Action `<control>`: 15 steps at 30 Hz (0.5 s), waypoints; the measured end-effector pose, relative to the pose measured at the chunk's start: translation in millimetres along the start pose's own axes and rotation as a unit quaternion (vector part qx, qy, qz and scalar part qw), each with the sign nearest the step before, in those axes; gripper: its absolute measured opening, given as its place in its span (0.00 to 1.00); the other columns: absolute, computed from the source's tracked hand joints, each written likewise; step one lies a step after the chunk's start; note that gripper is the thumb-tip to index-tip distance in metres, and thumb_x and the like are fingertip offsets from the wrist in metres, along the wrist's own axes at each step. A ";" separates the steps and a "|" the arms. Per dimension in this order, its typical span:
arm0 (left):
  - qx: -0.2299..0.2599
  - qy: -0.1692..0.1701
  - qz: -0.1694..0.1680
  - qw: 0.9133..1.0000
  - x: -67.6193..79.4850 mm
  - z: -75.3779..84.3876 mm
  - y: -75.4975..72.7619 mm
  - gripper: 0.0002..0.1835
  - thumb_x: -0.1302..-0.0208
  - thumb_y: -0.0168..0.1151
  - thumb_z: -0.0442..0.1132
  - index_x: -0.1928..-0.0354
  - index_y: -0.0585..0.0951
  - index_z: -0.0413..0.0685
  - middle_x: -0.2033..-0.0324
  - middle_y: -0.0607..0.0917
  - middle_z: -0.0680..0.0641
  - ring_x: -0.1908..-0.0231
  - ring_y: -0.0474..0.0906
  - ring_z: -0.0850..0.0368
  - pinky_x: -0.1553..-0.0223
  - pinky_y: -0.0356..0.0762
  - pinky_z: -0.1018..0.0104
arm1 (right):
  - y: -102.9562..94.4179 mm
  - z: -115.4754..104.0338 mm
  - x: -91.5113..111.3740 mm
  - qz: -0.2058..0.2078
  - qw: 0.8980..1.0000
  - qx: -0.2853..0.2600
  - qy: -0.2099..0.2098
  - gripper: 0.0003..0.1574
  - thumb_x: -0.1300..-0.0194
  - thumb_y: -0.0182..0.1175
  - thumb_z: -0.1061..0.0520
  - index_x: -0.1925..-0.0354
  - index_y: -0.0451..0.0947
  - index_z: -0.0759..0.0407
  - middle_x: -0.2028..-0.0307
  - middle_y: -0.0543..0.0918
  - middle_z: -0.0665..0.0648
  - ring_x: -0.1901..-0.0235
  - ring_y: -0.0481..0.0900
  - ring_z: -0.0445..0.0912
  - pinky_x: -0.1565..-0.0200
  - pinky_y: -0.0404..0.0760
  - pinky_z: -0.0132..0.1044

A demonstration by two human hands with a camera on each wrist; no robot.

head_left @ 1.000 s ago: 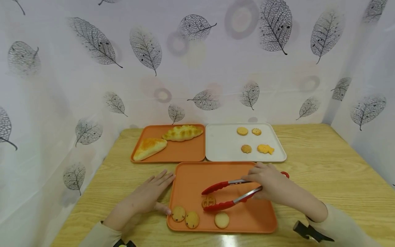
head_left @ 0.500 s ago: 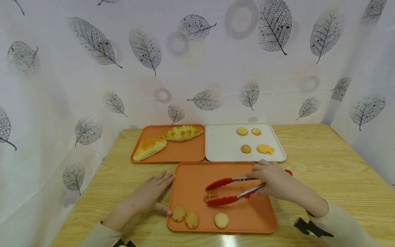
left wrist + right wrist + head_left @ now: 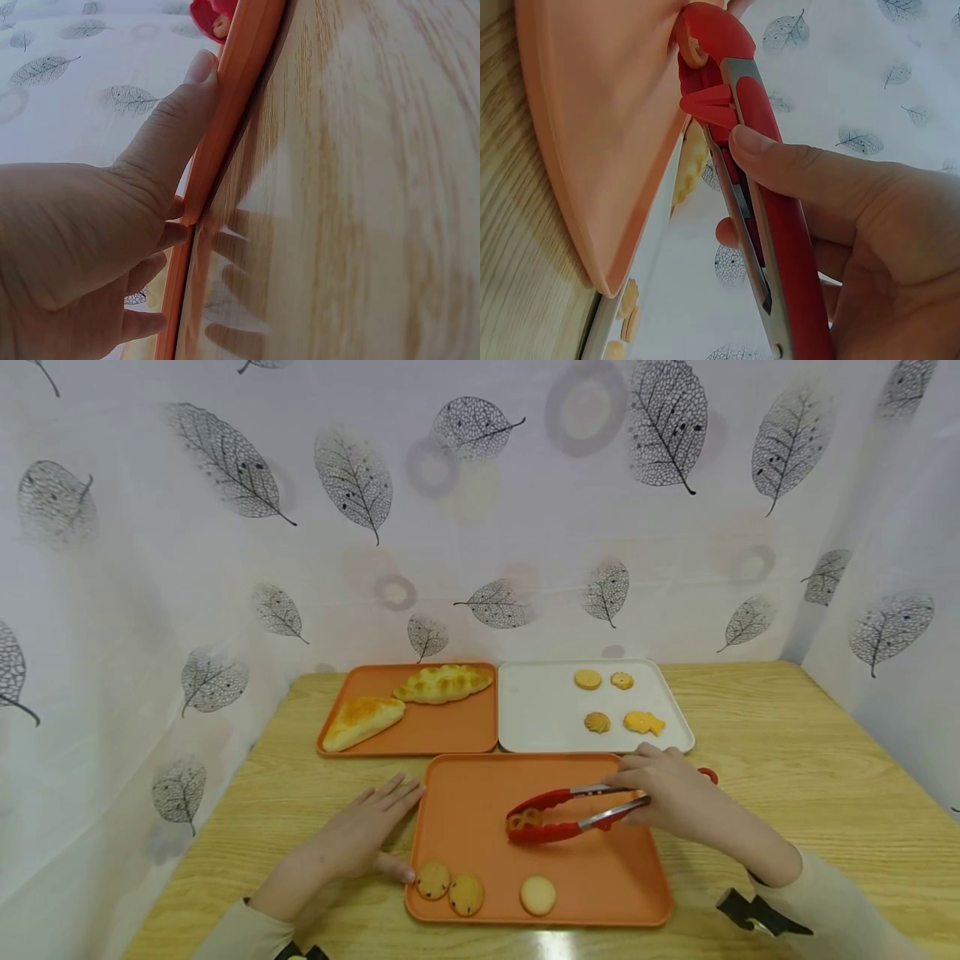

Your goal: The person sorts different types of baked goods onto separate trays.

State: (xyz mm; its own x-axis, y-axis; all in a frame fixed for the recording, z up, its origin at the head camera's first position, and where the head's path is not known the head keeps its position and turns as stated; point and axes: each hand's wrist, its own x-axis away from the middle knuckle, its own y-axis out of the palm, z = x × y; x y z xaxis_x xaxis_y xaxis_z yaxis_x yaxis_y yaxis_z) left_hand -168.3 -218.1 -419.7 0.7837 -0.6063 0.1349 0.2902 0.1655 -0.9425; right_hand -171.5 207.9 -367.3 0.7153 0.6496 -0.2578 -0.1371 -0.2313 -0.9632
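Note:
My right hand (image 3: pixel 667 789) holds a pair of red-tipped metal tongs (image 3: pixel 600 818) over the front orange tray (image 3: pixel 465 793). Between the tong tips sits a brown pretzel-shaped cookie (image 3: pixel 525 820); the right wrist view shows part of this cookie (image 3: pixel 694 52) inside the red tips. My left hand (image 3: pixel 367 835) lies along that tray's left edge with fingers extended, thumb on the rim. Near its thumb are two speckled round cookies, one at the corner (image 3: pixel 433 881) and another speckled cookie (image 3: pixel 467 894) beside it. A plain round cookie (image 3: pixel 538 895) lies farther right.
Behind, an orange tray (image 3: pixel 442 739) carries a triangular bread (image 3: pixel 363 722) and a braided bread (image 3: pixel 444 684). Alongside it, a white tray (image 3: pixel 536 710) bears several small cookies, among them a fish-shaped cookie (image 3: pixel 643 722). Leaf-printed cloth (image 3: pixel 480 527) surrounds the wooden table (image 3: pixel 757 735).
The tongs have closed around the pretzel-shaped cookie, and both have shifted right and farther back on the tray. My left hand has stayed where it was.

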 end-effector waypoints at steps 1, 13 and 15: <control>0.001 0.000 0.000 1.000 0.1 -0.1 0.2 0.61 0.53 0.58 0.75 0.24 0.53 0.44 0.24 0.55 0.41 0.24 0.45 0.39 0.31 0.53 0.32 | 0.3 1.0 0.2 0.002 1.000 0.001 0.002 0.25 0.63 0.81 0.52 0.60 0.87 0.49 0.68 0.82 0.43 0.65 0.72 0.42 0.70 0.58 0.30; -0.010 0.003 0.006 1.000 0.3 -0.8 1.4 0.61 0.53 0.57 0.75 0.24 0.54 0.44 0.25 0.56 0.41 0.24 0.46 0.40 0.31 0.54 0.33 | -4.0 11.4 3.6 0.008 1.000 0.009 0.005 0.27 0.64 0.81 0.51 0.60 0.88 0.49 0.66 0.84 0.43 0.65 0.72 0.42 0.71 0.57 0.31; -0.010 0.003 0.006 1.000 0.4 -0.7 1.5 0.61 0.53 0.58 0.75 0.24 0.54 0.44 0.25 0.57 0.41 0.24 0.46 0.40 0.30 0.54 0.34 | -4.3 12.6 3.7 0.008 1.000 0.013 0.002 0.27 0.65 0.81 0.52 0.60 0.88 0.48 0.67 0.83 0.42 0.65 0.72 0.42 0.71 0.57 0.31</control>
State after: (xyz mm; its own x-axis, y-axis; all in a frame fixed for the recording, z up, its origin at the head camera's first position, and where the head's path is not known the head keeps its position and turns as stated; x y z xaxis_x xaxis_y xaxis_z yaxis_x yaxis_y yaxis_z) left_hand -168.0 -218.6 -421.2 0.7838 -0.6088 0.1228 0.2702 0.1562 -0.9500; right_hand -176.9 220.5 -365.1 0.7150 0.6436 -0.2730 -0.1666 -0.2225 -0.9606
